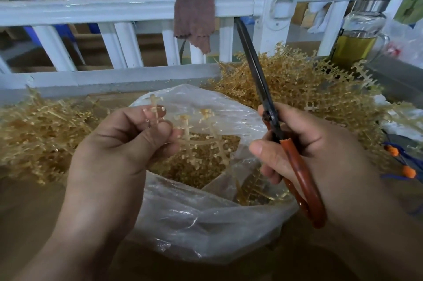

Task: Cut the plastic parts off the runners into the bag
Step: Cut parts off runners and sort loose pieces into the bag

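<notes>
A clear bag point(206, 223) is set at the table's point(34, 207) near edge, mouth open, cut parts point(201, 166) heaped inside. Over it a runner point(199, 142) is pinched in the left hand point(119, 150); scissors point(271, 118), blades closed and raised, are gripped in the right hand point(320, 154). Further runner piles point(297, 88) are noted left and far right. A cloth point(194, 17) is draped over the railing point(103, 9) beyond.

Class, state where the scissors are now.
Head view, right of centre: the right hand grips the scissors beside the plastic bag, blades pointing up toward the railing.
</notes>
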Motion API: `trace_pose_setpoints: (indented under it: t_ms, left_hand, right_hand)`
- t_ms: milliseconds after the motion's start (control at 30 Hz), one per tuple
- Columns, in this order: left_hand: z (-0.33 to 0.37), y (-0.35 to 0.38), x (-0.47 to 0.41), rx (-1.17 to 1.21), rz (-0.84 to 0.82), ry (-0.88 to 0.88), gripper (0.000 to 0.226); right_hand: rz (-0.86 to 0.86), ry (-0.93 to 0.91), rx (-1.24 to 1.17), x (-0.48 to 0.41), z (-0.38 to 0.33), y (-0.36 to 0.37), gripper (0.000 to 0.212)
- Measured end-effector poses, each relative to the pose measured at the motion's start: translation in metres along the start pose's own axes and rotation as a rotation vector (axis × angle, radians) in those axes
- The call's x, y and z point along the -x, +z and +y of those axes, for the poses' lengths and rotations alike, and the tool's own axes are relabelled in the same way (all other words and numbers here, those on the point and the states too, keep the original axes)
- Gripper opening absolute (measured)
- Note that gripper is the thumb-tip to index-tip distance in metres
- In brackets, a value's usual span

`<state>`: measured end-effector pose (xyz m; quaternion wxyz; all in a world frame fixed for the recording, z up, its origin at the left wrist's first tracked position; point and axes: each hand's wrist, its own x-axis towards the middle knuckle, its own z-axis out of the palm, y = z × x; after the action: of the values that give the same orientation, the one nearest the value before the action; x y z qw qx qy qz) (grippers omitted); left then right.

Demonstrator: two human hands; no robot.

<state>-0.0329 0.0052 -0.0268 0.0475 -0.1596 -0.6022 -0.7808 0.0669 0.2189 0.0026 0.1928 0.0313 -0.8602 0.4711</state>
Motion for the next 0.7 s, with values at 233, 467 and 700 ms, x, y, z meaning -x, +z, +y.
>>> trace_pose_setpoints:
  t_ms: [233, 467, 700]
  left_hand:
    - [0.006, 0.01, 0.003, 0.207, 0.008, -0.156, 0.013]
    - [0.009, 0.011, -0.001, 0.338, -0.012, -0.268, 0.024]
    - [0.008, 0.014, -0.003, 0.395, -0.077, -0.292, 0.03]
  right_hand:
    - [0.059, -0.045, -0.148, 0.003, -0.006, 0.002, 0.033]
    - [0.053, -0.023, -0.169, 0.003, -0.01, 0.005, 0.032]
    - [0.088, 0.029, -0.223, 0.0, -0.006, 0.005, 0.036]
